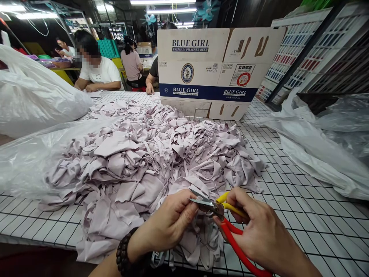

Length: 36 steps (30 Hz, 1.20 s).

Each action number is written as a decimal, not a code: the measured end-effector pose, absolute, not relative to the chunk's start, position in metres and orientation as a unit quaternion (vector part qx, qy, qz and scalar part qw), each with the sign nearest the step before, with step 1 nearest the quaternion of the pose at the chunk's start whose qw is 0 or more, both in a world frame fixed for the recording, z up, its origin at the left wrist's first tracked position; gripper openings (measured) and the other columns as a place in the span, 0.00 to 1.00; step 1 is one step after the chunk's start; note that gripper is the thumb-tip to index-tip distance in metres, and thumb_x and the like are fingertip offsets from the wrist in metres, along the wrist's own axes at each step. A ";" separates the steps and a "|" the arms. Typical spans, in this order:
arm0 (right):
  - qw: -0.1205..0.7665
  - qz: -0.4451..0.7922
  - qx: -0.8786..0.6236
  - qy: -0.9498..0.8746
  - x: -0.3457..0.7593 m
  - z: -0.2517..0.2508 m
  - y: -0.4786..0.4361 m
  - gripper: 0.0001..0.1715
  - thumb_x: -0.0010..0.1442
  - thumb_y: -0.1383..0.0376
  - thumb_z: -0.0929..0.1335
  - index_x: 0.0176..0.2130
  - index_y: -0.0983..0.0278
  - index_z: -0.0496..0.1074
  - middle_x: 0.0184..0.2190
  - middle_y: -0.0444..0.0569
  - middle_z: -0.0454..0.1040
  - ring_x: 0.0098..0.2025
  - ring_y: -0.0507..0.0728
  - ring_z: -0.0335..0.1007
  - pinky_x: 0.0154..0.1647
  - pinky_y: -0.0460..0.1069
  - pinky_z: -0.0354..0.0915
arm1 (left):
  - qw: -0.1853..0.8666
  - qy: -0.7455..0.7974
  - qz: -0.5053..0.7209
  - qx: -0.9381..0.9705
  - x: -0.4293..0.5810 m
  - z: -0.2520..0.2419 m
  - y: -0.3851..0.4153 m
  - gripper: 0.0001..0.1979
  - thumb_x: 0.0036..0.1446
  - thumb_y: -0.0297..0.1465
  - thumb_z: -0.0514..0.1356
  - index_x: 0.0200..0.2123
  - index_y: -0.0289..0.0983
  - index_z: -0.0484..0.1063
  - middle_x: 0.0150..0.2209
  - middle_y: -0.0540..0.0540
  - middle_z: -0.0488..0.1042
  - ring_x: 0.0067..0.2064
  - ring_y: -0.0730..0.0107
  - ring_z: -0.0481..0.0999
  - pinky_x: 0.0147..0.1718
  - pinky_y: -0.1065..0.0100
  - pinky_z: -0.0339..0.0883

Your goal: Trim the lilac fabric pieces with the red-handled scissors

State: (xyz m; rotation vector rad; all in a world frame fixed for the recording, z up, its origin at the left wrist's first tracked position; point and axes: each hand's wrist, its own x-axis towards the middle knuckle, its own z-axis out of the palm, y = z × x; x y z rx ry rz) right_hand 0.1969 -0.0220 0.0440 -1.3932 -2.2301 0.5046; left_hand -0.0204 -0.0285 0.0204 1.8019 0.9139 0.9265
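We had our right grip [256,223] clamped on the handles of the scissors [212,208], blades parted beside our left grip [170,215], its thumb and fingers pinched together; we couldn't tell on what. The mauve cloth [138,161] lay heaped on the bench [276,165]; we judged it light, soft, limp, best taken by an edge.

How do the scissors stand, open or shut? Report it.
Slightly open: the scissors show a gap between their blades' tips.
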 end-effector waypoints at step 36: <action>0.234 0.217 -0.513 -0.797 0.199 0.032 -0.024 0.22 0.52 0.58 0.71 0.26 0.57 0.51 0.18 0.35 0.57 0.18 0.48 0.49 0.16 0.44 0.51 | 0.480 0.350 0.365 0.717 -0.026 0.025 -0.027 0.17 0.69 0.35 0.46 0.38 0.34 0.72 0.31 0.46 0.70 0.32 0.72 0.67 0.34 0.72 0.62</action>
